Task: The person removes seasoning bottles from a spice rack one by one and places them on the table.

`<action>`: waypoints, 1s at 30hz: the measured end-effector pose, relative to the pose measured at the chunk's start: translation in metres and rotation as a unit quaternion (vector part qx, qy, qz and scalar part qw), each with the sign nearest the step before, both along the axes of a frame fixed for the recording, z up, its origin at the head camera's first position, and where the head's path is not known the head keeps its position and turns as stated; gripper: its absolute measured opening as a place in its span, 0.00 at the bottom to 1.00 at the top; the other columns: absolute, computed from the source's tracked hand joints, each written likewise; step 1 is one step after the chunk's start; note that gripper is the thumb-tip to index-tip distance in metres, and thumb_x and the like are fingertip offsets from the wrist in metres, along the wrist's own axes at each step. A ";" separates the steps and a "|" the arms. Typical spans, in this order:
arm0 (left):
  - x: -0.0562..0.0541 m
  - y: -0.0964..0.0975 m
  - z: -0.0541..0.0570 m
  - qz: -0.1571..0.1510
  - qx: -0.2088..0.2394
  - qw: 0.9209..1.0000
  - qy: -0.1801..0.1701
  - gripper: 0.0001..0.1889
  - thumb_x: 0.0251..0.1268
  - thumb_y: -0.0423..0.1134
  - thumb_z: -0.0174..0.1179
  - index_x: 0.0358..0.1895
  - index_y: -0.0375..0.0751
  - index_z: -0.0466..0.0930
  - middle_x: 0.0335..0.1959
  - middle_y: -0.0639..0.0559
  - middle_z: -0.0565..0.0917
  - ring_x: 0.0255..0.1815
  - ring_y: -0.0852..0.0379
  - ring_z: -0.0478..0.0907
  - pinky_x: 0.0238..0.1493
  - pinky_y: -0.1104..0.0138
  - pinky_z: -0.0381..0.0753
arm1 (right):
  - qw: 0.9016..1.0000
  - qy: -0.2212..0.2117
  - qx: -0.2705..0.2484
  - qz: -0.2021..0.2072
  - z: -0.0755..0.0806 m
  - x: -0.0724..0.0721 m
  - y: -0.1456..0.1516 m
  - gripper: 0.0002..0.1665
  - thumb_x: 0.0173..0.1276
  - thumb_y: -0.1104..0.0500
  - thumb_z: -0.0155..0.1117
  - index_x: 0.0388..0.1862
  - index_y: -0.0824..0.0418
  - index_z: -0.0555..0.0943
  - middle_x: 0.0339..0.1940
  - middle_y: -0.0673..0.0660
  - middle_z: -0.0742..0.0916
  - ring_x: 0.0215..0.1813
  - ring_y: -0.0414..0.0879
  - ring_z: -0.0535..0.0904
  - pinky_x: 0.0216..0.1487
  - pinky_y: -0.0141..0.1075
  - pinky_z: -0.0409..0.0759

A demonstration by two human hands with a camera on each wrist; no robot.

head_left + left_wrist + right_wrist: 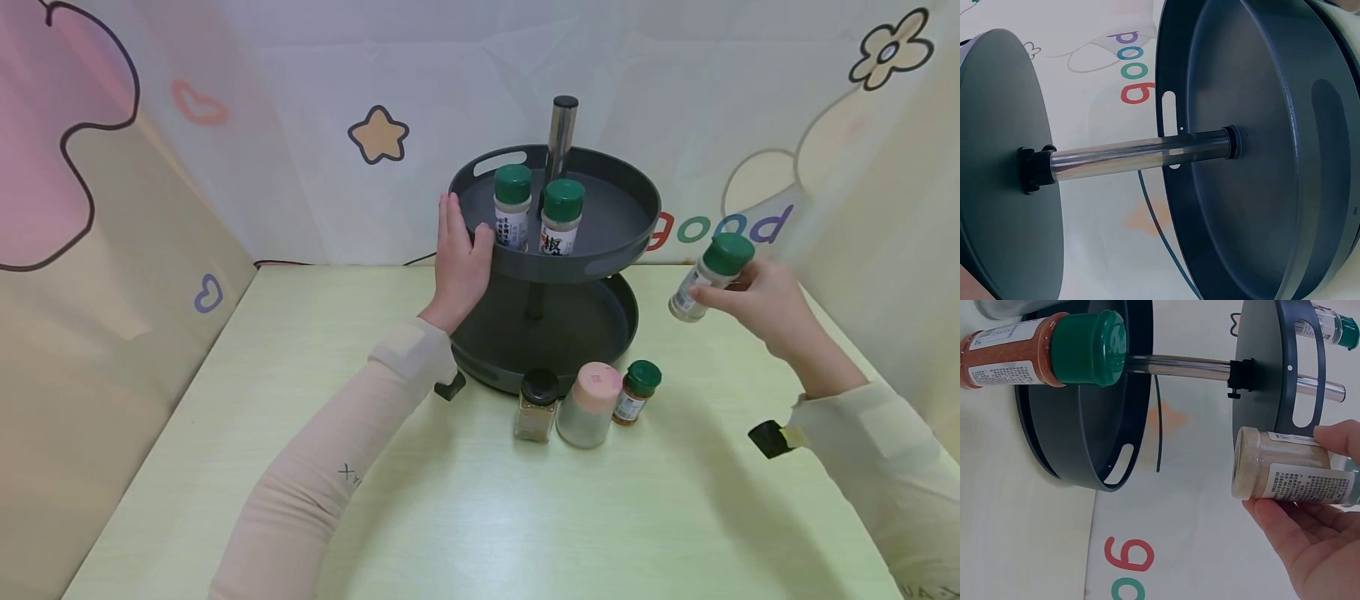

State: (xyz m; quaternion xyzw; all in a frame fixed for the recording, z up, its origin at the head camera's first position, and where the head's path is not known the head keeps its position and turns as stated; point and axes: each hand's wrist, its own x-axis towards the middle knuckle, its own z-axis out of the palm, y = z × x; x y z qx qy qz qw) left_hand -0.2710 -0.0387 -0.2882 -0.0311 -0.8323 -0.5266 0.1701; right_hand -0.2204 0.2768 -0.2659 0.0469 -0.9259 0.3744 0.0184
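Observation:
A dark grey two-tier round rack [525, 268] stands toward the back of the table, with a metal post [562, 133] rising from its middle. On its upper tray are two green-capped spice jars, one on the left [512, 225] and one beside it [561, 237]. My left hand [461, 267] rests against the upper tray's left side, fingers straight. Off to the right, my right hand [772, 304] grips a third green-capped spice jar [688, 296], tilted in the air. In the right wrist view this jar [1297, 469] shows pale powder and a printed label.
Before the lower tray [1241, 187] stand a black-capped jar [536, 417], a pink-capped jar [587, 417] and a small green-capped jar of reddish spice [630, 404]. A patterned curtain [300, 150] hangs behind the table [315, 333]. A thin cable runs along the back.

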 end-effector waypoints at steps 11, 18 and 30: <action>0.000 0.000 0.001 -0.002 0.005 1.000 0.000 0.33 0.64 0.46 0.37 0.70 0.45 0.36 0.72 0.58 0.35 0.72 0.61 0.34 0.70 0.65 0.43 | 1.000 -0.021 0.002 0.011 -0.011 0.000 0.005 0.35 0.59 0.46 0.57 0.58 0.69 0.63 0.55 0.71 0.73 0.51 0.59 0.70 0.52 0.53 0.70; 0.000 0.001 0.001 -0.002 0.006 1.000 0.002 0.33 0.64 0.46 0.37 0.70 0.45 0.36 0.72 0.58 0.35 0.72 0.61 0.35 0.70 0.65 0.43 | 0.999 -0.046 -0.006 0.021 -0.017 0.000 0.008 0.36 0.60 0.47 0.56 0.59 0.70 0.62 0.56 0.73 0.71 0.55 0.65 0.67 0.54 0.60 0.66; 0.000 0.000 0.000 0.002 0.001 1.000 0.000 0.33 0.63 0.47 0.37 0.70 0.45 0.37 0.72 0.58 0.36 0.72 0.61 0.35 0.70 0.64 0.43 | 0.998 -0.050 0.000 0.034 -0.030 0.000 0.012 0.33 0.61 0.50 0.56 0.56 0.71 0.63 0.54 0.72 0.72 0.54 0.63 0.68 0.53 0.58 0.67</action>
